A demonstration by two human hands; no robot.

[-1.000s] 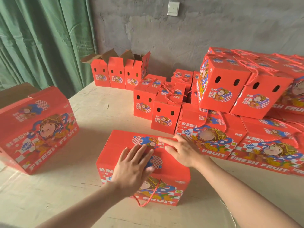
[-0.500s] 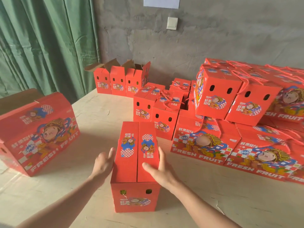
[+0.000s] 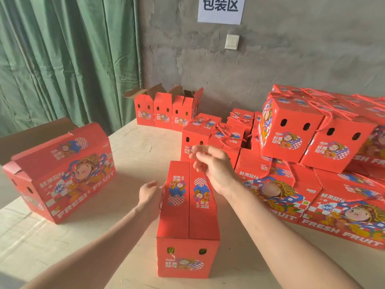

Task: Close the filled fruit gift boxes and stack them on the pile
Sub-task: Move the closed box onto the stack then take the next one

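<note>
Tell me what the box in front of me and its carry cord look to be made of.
Box: printed cardboard, probably corrugated, smooth red face with slight sheen; folded flaps meet in a top seam, and the open box at left shows plain brown inside. Cord at the right hand: red twisted rope, fibre unclear; its strands look spiralled.

Gift box [image 3: 188,207]: printed red cardboard, smooth, slight sheen. Handle cord [image 3: 208,184]: twisted red rope. Table [image 3: 68,236]: pale bare wood, matt. Curtain [image 3: 62,59]: green cloth. Wall [image 3: 291,59]: rough grey plaster.
</note>
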